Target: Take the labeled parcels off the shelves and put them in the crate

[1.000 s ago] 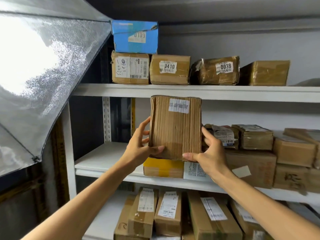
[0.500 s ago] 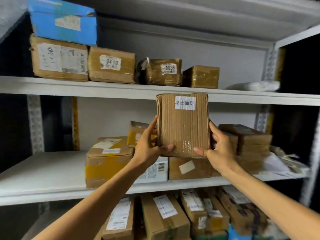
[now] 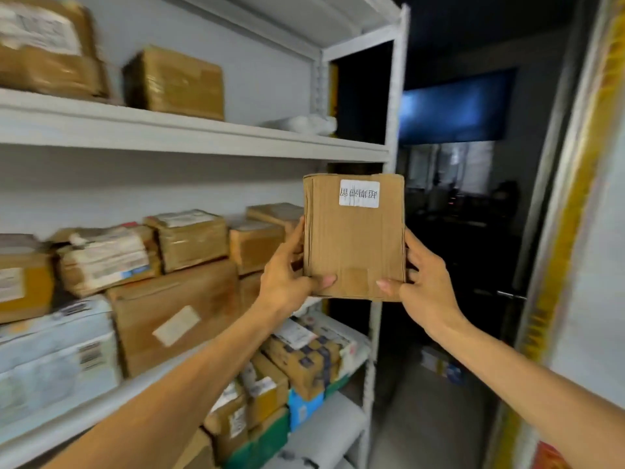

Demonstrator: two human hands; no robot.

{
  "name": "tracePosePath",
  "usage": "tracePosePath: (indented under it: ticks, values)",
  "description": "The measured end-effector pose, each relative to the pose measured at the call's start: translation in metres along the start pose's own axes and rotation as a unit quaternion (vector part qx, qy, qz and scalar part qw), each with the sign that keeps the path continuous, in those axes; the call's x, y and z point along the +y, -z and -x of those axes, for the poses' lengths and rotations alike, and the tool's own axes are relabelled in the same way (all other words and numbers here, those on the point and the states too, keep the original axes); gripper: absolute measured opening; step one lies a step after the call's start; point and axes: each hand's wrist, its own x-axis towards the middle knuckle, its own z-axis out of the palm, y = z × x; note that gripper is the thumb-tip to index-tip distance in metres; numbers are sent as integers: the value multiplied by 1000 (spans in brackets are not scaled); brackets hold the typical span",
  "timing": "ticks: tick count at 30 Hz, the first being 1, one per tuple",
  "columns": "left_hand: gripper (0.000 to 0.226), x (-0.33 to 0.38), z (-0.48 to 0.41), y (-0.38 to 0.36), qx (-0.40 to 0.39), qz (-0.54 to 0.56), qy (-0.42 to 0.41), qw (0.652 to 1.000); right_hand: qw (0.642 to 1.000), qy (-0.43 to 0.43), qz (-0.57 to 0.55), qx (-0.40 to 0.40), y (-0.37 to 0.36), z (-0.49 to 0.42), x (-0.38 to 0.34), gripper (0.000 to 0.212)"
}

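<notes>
I hold a brown cardboard parcel (image 3: 355, 245) upright in front of me, its white label with upside-down print near the top edge. My left hand (image 3: 287, 279) grips its lower left side and my right hand (image 3: 419, 282) grips its lower right side, thumbs on the front face. The parcel is off the shelves, in the air by the right end post of the white shelving (image 3: 203, 140). No crate is in view.
Many taped cardboard parcels (image 3: 176, 316) fill the middle and lower shelves at left; a few sit on the top shelf. A white upright post (image 3: 394, 96) ends the rack. Right of it lies a dark room with a blue screen (image 3: 453, 110). A yellow-edged panel (image 3: 575, 198) stands at far right.
My view and both hands with the parcel have swung to the right, from the shelf's left end to its right end post. The grip on the parcel is unchanged.
</notes>
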Motion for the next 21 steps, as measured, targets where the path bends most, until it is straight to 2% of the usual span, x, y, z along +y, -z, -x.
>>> tracePosePath:
  ticks: [9,16,21]
  values:
    - [106,-21,-55,-194,-171,105,-10,980,977,-41,139,160,153,25,53,99]
    - [107,-14,-50,-350,-329,165,-10,930,928,-111,177,309,261,77,82,102]
    - [107,-6,-40,-450,-428,187,-25,884,868,-166,234,407,316,115,95,91]
